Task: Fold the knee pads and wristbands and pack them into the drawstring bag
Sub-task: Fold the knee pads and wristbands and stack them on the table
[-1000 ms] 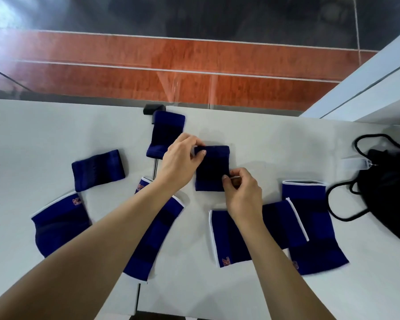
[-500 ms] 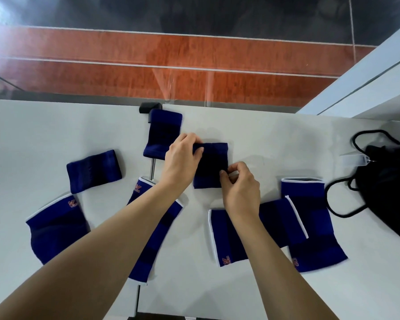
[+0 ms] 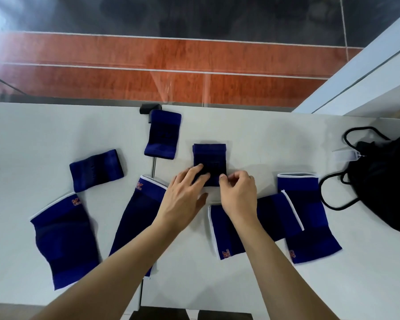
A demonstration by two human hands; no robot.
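Note:
A dark blue wristband [image 3: 209,158] lies flat in the middle of the white table [image 3: 263,139]. My left hand [image 3: 185,195] rests on its near left part, fingers spread flat on the cloth. My right hand [image 3: 238,192] pinches its near right corner. Two more wristbands lie at the far centre [image 3: 163,135] and to the left [image 3: 96,169]. Several blue knee pads with white trim lie along the near side: far left [image 3: 63,239], under my left forearm [image 3: 136,218], under my right forearm [image 3: 226,232] and right [image 3: 307,218]. The black drawstring bag [image 3: 388,181] sits at the right edge.
A clear plastic tag [image 3: 346,155] lies beside the bag's cords [image 3: 332,199]. A black clip [image 3: 148,108] sits on the table's far edge, above a seam [image 3: 154,167] between two tabletops. A white ledge [image 3: 367,84] rises at the far right.
My left hand has let go of the wristband's far left corner and come down to lie flat on its near left part. My right hand stays at the near right corner.

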